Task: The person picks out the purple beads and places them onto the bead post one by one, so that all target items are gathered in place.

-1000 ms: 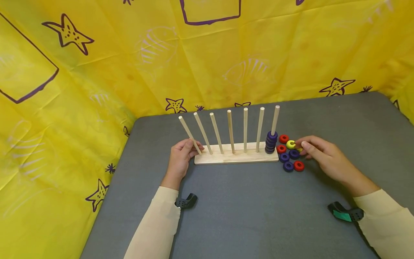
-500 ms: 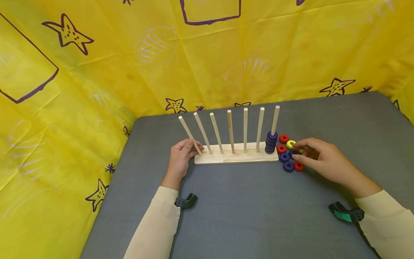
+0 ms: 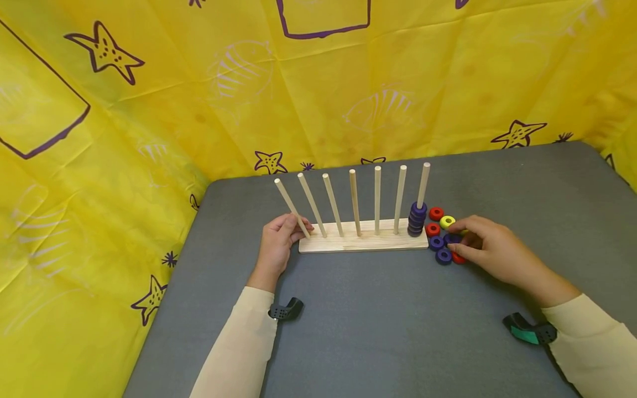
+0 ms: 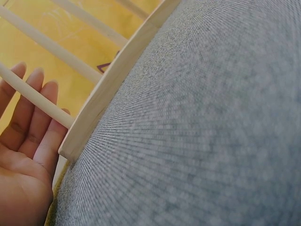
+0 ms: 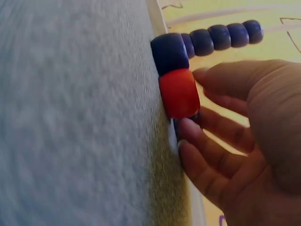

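Note:
The left hand (image 3: 276,243) holds the leftmost peg (image 3: 292,209) of a wooden peg stand (image 3: 338,243) near its foot. In the left wrist view its fingers (image 4: 35,117) lie behind that peg. Several blue rings (image 3: 416,219) are stacked on the rightmost peg (image 3: 423,185). Just right of the stand, the right hand (image 3: 497,257) has thumb and fingers curled around a blue ring (image 3: 452,239), partly hidden by them. A red ring (image 5: 179,93) stands in front of it in the right wrist view, beside another blue ring (image 5: 170,52).
Other loose rings lie close together: two red rings, the upper red one (image 3: 436,213) farthest back, and a yellow ring (image 3: 447,222). Another bit of yellow shows under the right fingers. The grey table (image 3: 358,320) ends at a yellow patterned cloth (image 3: 318,99) behind and left.
The right hand has moved slightly down and its thumb and fingers have come around a blue ring, covering more of the front red ring. The left hand has stayed put.

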`<state>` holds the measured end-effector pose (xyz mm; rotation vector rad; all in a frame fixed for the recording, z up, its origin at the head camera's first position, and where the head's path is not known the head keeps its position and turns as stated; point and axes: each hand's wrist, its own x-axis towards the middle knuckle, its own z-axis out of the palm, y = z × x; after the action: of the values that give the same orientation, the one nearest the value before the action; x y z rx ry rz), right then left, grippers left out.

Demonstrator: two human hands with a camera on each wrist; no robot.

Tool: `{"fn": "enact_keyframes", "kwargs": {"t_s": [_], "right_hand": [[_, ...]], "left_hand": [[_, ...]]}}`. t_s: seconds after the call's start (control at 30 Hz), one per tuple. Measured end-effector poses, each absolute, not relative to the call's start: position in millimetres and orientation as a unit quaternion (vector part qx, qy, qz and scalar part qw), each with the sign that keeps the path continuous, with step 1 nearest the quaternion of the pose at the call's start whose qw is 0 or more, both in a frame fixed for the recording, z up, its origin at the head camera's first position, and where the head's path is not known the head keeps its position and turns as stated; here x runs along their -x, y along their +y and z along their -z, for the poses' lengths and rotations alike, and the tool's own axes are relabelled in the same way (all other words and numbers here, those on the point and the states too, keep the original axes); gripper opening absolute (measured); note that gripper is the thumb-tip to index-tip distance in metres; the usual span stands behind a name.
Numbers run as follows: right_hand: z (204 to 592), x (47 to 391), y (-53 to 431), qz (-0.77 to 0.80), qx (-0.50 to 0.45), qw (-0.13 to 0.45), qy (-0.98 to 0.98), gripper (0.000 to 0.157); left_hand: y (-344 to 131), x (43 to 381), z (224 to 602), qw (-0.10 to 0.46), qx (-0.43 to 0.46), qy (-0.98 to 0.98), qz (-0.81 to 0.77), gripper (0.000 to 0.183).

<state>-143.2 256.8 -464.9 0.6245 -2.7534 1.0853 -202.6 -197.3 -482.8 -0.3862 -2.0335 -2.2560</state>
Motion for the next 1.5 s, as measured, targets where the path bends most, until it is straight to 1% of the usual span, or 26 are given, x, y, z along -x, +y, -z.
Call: {"fn": "enact_keyframes", "kwargs": {"t_s": [0.33,0.8,1.1,1.5], "right_hand": [[467.3,142.4,249.5,-0.339,-0.198,0.084,-0.916,0.033],[466.3,141.6,248.5,-0.334,-0.182,0.075,-0.922,0.033],[459.8,141.2,243.2,-0.328,-0.143,0.038,-0.933,0.032],[455.2,141.7,240.2,-0.326,-0.123,0.026,-0.937,0.032]], "left_hand": [[-197.9,202.5,483.7,0.038,0.125,-0.662,0.738,0.049],[-197.5,201.7,482.7,0.037,0.127,-0.667,0.733,0.048],[-198.1,201.6,483.7,0.038,0.126,-0.666,0.734,0.048],[-197.1,201.6,482.8,0.039,0.126,-0.662,0.737,0.047]]}}
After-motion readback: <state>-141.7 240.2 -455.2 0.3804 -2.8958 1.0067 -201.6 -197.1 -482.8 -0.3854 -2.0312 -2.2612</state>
